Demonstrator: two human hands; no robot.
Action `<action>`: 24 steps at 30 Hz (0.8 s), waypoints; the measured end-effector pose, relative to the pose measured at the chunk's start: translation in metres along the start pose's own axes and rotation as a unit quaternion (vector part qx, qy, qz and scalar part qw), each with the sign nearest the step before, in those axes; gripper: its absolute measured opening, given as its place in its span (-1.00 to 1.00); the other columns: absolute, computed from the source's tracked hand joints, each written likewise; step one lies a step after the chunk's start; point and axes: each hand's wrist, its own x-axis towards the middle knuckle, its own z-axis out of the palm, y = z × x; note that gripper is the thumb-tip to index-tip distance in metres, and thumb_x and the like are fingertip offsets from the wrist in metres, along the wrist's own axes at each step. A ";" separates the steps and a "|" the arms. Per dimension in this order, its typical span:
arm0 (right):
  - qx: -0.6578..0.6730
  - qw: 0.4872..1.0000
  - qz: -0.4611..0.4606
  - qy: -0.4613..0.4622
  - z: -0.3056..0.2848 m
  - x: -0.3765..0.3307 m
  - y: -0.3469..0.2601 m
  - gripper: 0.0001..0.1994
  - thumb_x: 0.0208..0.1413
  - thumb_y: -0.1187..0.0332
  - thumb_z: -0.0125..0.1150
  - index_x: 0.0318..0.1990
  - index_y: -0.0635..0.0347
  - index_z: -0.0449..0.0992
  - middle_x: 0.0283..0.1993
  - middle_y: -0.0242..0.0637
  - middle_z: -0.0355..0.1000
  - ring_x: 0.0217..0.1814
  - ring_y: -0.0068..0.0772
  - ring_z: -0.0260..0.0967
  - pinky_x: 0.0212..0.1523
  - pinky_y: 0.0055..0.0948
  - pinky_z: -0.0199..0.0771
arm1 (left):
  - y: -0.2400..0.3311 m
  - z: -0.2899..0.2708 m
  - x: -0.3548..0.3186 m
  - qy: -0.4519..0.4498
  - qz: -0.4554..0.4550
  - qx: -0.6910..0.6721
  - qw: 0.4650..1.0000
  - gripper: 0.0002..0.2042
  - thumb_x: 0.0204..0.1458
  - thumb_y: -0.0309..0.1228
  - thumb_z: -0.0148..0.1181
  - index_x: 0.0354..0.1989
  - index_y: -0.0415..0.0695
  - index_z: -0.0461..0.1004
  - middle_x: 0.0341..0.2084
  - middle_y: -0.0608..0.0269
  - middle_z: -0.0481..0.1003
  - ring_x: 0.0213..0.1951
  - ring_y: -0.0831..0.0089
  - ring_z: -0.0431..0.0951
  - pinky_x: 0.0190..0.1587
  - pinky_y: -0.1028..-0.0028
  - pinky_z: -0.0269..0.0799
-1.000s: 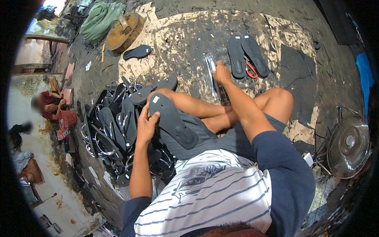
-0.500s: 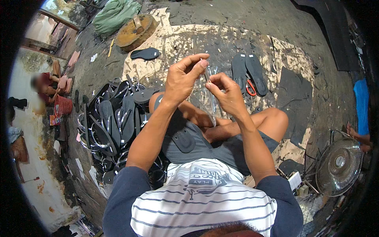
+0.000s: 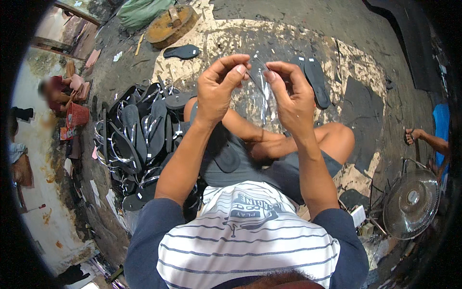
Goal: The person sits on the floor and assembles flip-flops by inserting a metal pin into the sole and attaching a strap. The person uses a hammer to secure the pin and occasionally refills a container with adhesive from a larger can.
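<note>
Lap sole: a dark sole (image 3: 226,158) rests on the grey shorts (image 3: 279,176), partly under the left forearm.
Left hand: raised over the shins, this hand (image 3: 214,91) pinches a slim strap piece between thumb and fingers.
Right hand: level with the left and apart from it, this hand (image 3: 294,98) pinches thin strap too.
Clear strap: the shiny clear strap (image 3: 261,62) is up between the fingertips; whether both pieces join, I cannot tell.
Slip risk: such a slick, narrow strap could likely slide from a fingertip pinch if pulled unevenly.
Lap risk: a shift of the knees might tip the unheld sole off.
Slipper pile: strapped black slippers (image 3: 139,125) heap beside the left knee and could snag a dangling strap.
Cardboard: stained, scuffed sheets (image 3: 353,58) cover the floor, bearing paired soles (image 3: 315,84) and a lone sole (image 3: 181,51).
Far floor: a round block (image 3: 171,29) and a green sack (image 3: 144,12).
Room: caged fan (image 3: 412,204) at right, another person's hand (image 3: 413,136) beyond; red basket (image 3: 77,115), seated co-worker (image 3: 57,94) and blotched wall (image 3: 45,159) at left.
</note>
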 end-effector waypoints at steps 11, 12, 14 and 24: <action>-0.073 0.994 -0.078 -0.018 0.014 -0.003 0.013 -0.82 0.20 0.49 0.20 -0.06 0.27 0.56 -0.20 -0.20 0.58 -0.23 -0.49 0.57 -0.23 -0.48 0.55 | -0.015 0.001 -0.001 0.053 0.000 0.033 0.998 -0.64 0.22 -0.45 0.23 0.16 -0.28 0.46 -0.13 0.23 0.56 -0.12 0.55 0.54 -0.03 0.55 0.46; -0.056 0.995 -0.084 -0.012 0.012 -0.002 0.016 -0.81 0.19 0.48 0.21 -0.05 0.27 0.56 -0.20 -0.18 0.58 -0.22 -0.46 0.58 -0.22 -0.46 0.55 | -0.014 0.006 0.000 0.051 -0.005 0.020 0.998 -0.63 0.22 -0.45 0.23 0.18 -0.29 0.45 -0.10 0.20 0.56 -0.11 0.54 0.54 -0.02 0.54 0.46; -0.064 0.994 -0.087 -0.018 0.011 -0.002 0.012 -0.82 0.21 0.46 0.19 -0.06 0.24 0.57 -0.21 -0.15 0.58 -0.23 -0.35 0.59 -0.21 -0.42 0.55 | -0.017 0.008 0.001 0.047 -0.017 0.003 0.999 -0.60 0.24 -0.44 0.20 0.21 -0.31 0.41 -0.03 0.13 0.55 -0.06 0.51 0.54 -0.01 0.52 0.45; -0.103 0.968 -0.083 -0.213 -0.031 -0.011 0.109 -0.72 0.29 0.24 0.15 0.05 0.16 0.49 -0.21 -0.02 0.55 -0.15 0.07 0.54 -0.19 -0.18 0.50 | 0.017 -0.080 0.046 0.191 0.108 -0.066 0.973 -0.68 0.25 -0.49 0.16 0.17 -0.25 0.43 -0.09 0.15 0.59 -0.17 0.56 0.58 -0.12 0.63 0.49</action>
